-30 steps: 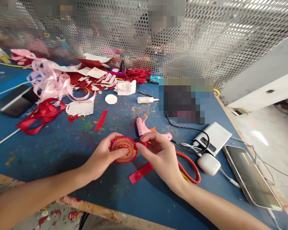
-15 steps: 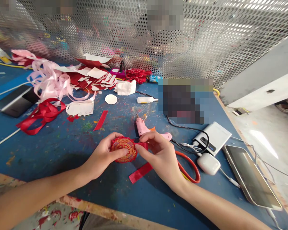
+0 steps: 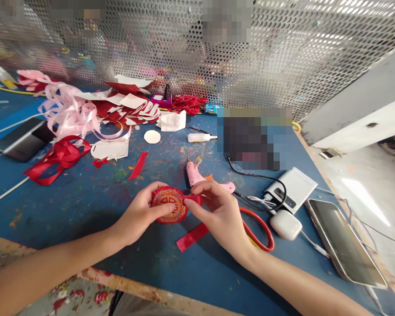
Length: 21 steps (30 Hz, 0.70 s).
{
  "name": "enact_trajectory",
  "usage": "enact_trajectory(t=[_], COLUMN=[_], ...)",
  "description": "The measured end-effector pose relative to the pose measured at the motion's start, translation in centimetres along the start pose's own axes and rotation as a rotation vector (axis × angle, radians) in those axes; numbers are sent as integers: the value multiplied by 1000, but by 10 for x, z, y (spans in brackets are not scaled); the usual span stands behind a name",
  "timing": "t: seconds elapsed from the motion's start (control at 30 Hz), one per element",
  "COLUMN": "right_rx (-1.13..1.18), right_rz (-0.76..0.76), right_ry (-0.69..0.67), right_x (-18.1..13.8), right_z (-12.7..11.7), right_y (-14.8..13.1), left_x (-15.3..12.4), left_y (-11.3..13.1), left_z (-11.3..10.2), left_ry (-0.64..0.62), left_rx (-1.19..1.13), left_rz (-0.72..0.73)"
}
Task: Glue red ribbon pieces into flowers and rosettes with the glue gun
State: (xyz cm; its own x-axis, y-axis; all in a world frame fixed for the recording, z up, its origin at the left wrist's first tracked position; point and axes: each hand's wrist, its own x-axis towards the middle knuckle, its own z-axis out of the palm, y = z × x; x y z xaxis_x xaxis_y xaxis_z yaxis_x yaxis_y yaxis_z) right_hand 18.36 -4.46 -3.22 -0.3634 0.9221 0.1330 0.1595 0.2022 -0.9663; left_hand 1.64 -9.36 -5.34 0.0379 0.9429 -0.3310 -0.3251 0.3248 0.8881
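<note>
A round red rosette [image 3: 169,216] with a gold pattern on its face is pinched in my left hand [image 3: 143,213], thumb across the front. My right hand [image 3: 215,206] is closed at the rosette's right edge, thumb and forefinger gripping a red ribbon [image 3: 195,201] that joins it there. Under my right hand lies a loose piece of red ribbon [image 3: 191,238]. Just beyond my right fingers a pink glue gun [image 3: 193,174] rests on the table, its handle partly behind the hand. A short red ribbon strip [image 3: 138,166] lies farther left.
Pink ribbon [image 3: 66,107], a red ribbon heap [image 3: 57,159] and cut red-and-white pieces [image 3: 125,105] cover the back left. A white disc [image 3: 152,137] sits mid-table. On the right are a power bank [image 3: 292,188], a white case [image 3: 285,224], a phone [image 3: 345,241] and cables.
Almost nothing differs. Both hands keep their hold on the rosette and its ribbon, with only a very slight shift of the view.
</note>
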Motion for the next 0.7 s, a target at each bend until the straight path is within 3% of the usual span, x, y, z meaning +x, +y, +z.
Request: enact_trajectory(t=[0.1, 0.2, 0.33, 0.47, 0.57, 0.63, 0.7], right_rx=[-88, -459, -1014, -1212, -1307, -1309, -1215], right_rz=[-134, -301, -339, -330, -387, -424, -445], right_ry=[64, 96, -198, -330, -282, -213, -148], right_x=[6, 18, 33, 36, 33, 29, 25], right_z=[-12, -35, -54, -49, -44, -48, -56], right_y=[-5, -5, 12, 26, 20, 12, 5], left_x=[8, 17, 17, 1, -14, -25, -37], left_y=[5, 11, 18, 24, 29, 29, 23], left_z=[-7, -21, -38, -50, -55, -51, -39], left_ry=[47, 142, 202, 183, 281, 372, 371], left_rx=[69, 215, 418, 575, 897, 1145, 1312], left_rz=[28, 115, 111, 37, 172, 338, 513])
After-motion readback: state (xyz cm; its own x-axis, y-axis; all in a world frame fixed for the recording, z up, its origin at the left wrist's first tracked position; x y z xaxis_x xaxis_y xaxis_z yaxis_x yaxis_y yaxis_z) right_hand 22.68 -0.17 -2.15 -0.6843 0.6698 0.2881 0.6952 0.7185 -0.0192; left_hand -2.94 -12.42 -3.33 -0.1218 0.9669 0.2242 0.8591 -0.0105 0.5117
